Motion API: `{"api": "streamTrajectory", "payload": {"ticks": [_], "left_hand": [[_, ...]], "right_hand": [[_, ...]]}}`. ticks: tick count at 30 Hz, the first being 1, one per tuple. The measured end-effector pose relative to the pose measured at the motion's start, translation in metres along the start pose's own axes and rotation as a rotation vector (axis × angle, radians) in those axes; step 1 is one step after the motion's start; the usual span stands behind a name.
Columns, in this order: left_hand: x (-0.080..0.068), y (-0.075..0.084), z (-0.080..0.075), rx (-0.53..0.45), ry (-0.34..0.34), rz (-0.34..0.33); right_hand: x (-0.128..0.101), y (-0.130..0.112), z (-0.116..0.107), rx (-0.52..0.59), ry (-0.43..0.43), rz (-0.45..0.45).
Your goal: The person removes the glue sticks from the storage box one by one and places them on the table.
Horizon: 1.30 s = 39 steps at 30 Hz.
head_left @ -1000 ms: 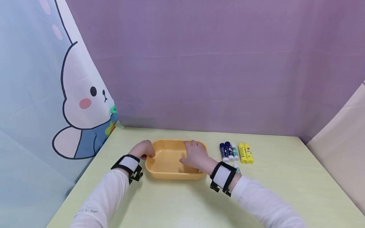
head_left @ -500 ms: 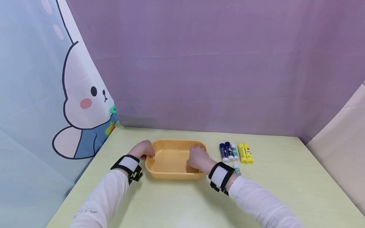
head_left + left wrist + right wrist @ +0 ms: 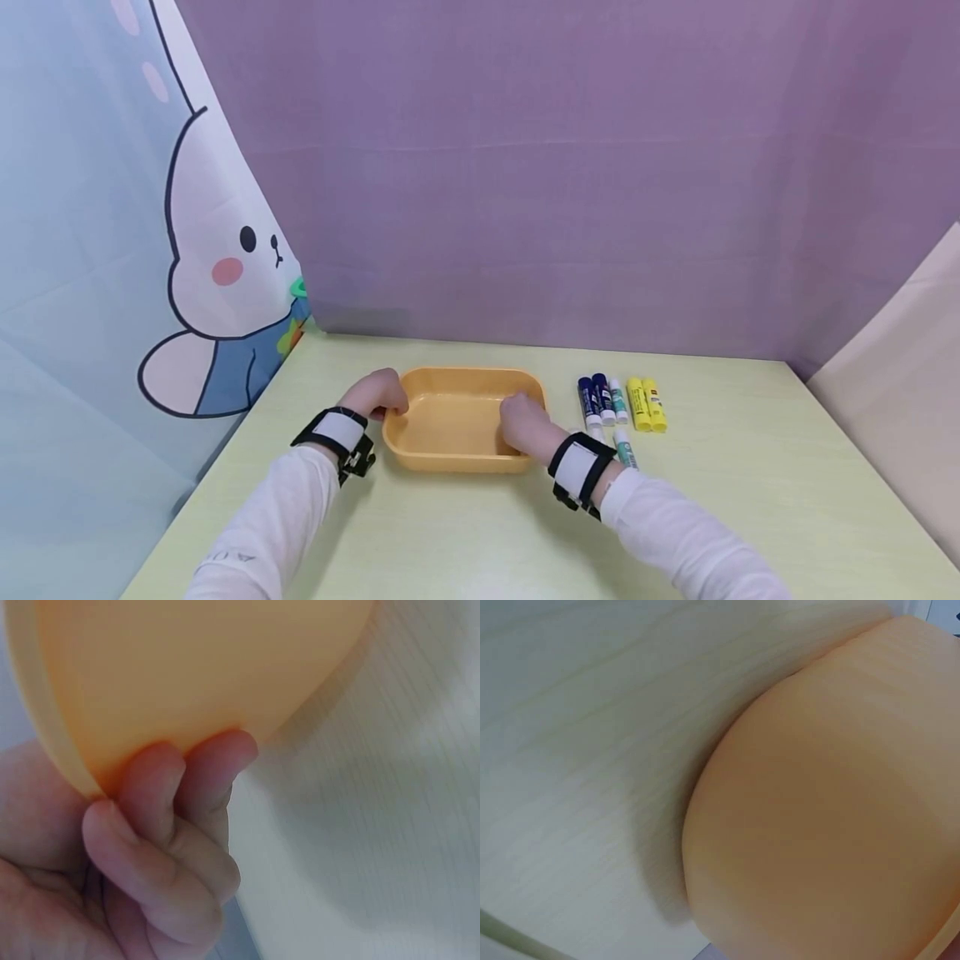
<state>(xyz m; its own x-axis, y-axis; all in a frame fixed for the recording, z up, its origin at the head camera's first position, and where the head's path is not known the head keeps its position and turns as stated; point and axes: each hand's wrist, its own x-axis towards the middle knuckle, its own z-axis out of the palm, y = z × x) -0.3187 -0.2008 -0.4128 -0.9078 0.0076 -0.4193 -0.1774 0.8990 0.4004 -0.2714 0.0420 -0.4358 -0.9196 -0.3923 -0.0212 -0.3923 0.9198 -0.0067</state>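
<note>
An orange-yellow plastic basin (image 3: 459, 463) stands on the table in the head view. My left hand (image 3: 378, 393) grips its left end over the rim; in the left wrist view the curled fingers (image 3: 154, 784) press the basin's outer wall. At the right end, my right hand (image 3: 527, 423) reaches over the rim with its fingers curled inside. Its fingertips are hidden, and I cannot tell whether they hold anything. The right wrist view shows mostly the basin's outer wall (image 3: 817, 795).
Right of the basin lie dark blue glue sticks (image 3: 587, 400), a teal-and-white one (image 3: 618, 402) and two yellow ones (image 3: 647, 405). Another teal-and-white stick (image 3: 624, 450) lies nearer my right wrist. A purple cloth (image 3: 562, 183) hangs behind the pale table (image 3: 750, 483).
My right hand, spread over the basin's right part a second ago, has curled its fingers and shifted slightly right and down. The left hand and the basin stay in place.
</note>
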Motion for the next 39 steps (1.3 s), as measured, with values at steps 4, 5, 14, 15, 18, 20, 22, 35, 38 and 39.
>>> {"api": "streamTrajectory", "payload": {"ticks": [4,5,14,15,18,20,22,35,38,39], "left_hand": [[0.0,0.0,0.001,0.0,-0.001,-0.001],[0.001,0.001,0.001,0.0,-0.001,-0.003],[0.002,0.002,0.002,0.011,0.002,-0.006],[0.002,0.001,0.002,0.012,0.003,-0.006],[0.003,0.002,0.002,0.016,0.005,-0.012],[0.002,0.002,0.002,0.014,0.003,-0.022],[0.002,0.003,0.002,0.018,-0.001,-0.031],[0.008,0.002,0.004,0.014,-0.001,-0.04],[0.009,0.001,0.004,0.019,0.002,-0.035],[0.009,0.001,0.004,0.018,0.002,-0.036]], "right_hand": [[0.0,0.001,0.0,0.055,-0.005,0.012],[0.0,0.001,0.0,0.071,-0.004,0.014],[0.003,0.003,0.003,0.134,-0.001,0.041],[0.003,0.003,0.003,0.134,0.002,0.042],[0.004,0.003,0.004,0.122,0.0,0.042],[0.004,0.004,0.004,0.122,-0.001,0.039],[0.003,0.004,0.004,0.13,-0.006,0.039],[-0.001,0.002,-0.02,0.157,-0.029,0.052],[-0.002,0.003,-0.031,0.151,-0.016,0.041],[-0.003,0.003,-0.036,0.163,-0.014,0.04]]}}
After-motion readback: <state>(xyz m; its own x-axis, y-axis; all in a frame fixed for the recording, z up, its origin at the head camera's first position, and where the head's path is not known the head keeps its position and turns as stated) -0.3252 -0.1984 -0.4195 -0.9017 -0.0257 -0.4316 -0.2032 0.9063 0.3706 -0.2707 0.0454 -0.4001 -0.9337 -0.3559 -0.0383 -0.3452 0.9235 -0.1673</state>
